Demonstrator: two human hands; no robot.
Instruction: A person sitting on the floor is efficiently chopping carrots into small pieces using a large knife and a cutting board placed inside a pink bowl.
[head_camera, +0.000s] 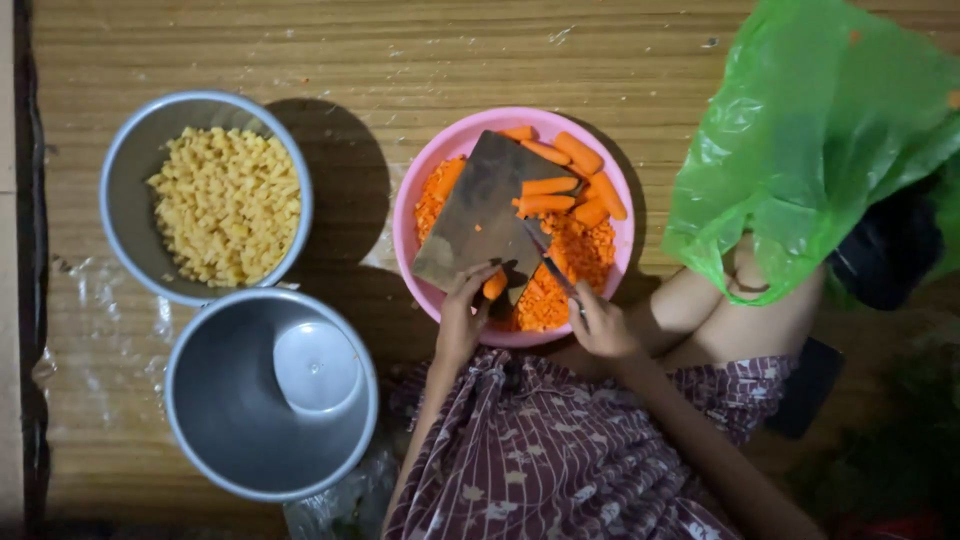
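Note:
A pink bowl (415, 190) holds diced carrot and several carrot sticks (548, 193). A dark wooden cutting board (480, 215) rests tilted across the bowl. My left hand (462, 318) pins a short carrot piece (494, 286) against the board's near edge. My right hand (600, 322) grips a knife (548, 262), its blade pointing up and left toward that carrot piece. Diced carrot (578, 252) lies under the blade.
A metal bowl (125, 195) of yellow corn kernels sits at the left. Below it stands a metal pot (215, 400) with a small white cup (316, 366) inside. A green plastic bag (810, 130) lies over my knee at the right. All rest on a woven mat.

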